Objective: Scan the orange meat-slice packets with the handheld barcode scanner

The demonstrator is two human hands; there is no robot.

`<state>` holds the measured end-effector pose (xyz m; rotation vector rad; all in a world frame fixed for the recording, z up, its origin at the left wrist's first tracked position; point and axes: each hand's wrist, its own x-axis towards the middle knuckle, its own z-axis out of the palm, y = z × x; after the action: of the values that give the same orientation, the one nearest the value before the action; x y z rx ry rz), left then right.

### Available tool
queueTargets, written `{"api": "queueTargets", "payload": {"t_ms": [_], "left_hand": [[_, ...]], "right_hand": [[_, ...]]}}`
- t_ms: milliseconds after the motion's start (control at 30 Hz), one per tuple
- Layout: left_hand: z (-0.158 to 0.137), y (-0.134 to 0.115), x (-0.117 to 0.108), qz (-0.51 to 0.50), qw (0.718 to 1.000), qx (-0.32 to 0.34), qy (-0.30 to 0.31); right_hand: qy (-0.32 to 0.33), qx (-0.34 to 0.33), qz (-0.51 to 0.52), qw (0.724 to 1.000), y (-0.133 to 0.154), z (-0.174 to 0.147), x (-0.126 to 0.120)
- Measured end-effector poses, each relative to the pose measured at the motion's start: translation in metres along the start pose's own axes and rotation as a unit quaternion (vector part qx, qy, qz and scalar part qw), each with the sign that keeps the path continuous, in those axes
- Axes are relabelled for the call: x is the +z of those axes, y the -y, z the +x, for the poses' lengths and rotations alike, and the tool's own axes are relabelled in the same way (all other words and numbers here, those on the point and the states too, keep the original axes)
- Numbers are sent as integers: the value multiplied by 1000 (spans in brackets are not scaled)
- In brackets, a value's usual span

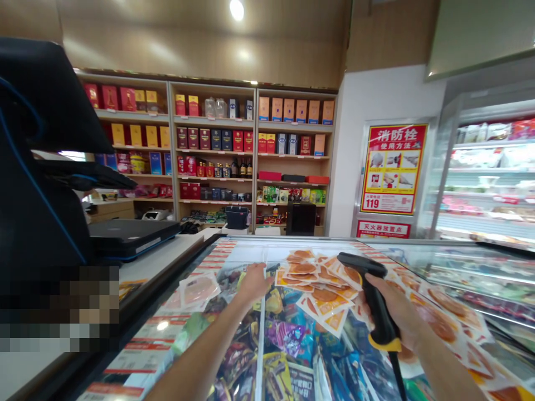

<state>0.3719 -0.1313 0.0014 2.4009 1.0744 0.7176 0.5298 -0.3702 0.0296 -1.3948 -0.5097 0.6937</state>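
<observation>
**1 scanner (378, 318) in right hand (401, 312), 2 packet piles on the glass**

I count 2 hands, 1 scanner. Scanner sits right of centre in the frame, head pointing up-left, cable dropping to the bottom edge. Right fingers are wrapped around its black-and-yellow grip. Left hand (252, 283) is mid-frame over the glass top (242, 252), just beside the centre pile (311, 277); can't tell if those fingers are spread or pinching anything.

Piles: 1 at centre, 1 right pile (443, 320) running to the lower right. Packets overlap, so no per-packet count from me. A few pale packets (199, 291) lie left of the left hand. Bagged goods (288, 337) show under the glass, bottom centre; too many to count.

Left edge: 1 tabletop (190, 244) with 1 flat black unit (134, 234). Upper middle: 3 shelf bays (254, 122); the right one has 6 orange boxes (288, 110) on top and 3 flat boxes (293, 178) lower down. Right: 1 large red poster (393, 167).
</observation>
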Motion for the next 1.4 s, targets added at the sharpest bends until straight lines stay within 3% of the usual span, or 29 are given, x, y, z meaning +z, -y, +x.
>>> {"api": "queueTargets", "payload": {"t_ms": [167, 367, 500, 700, 967, 1233, 1400], "left_hand": [[13, -50, 45, 15, 997, 75, 20], [21, -56, 62, -8, 997, 56, 52], [27, -33, 42, -63, 998, 0, 24], [14, 10, 0, -189, 978, -84, 18], [-10, 27, -15, -264, 955, -136, 4], [-20, 59, -38, -211, 959, -190, -16], [-29, 92, -63, -139, 960, -228, -88]], "right_hand": [[-21, 30, 14, 999, 5, 2, -8], [14, 12, 31, 999, 0, 3, -2], [18, 29, 53, 998, -5, -3, 14], [104, 57, 41, 992, -13, -19, 46], [172, 31, 38, 984, -23, -28, 60], [120, 50, 27, 991, -17, -27, 54], [81, 53, 43, 994, -14, -24, 50]]}}
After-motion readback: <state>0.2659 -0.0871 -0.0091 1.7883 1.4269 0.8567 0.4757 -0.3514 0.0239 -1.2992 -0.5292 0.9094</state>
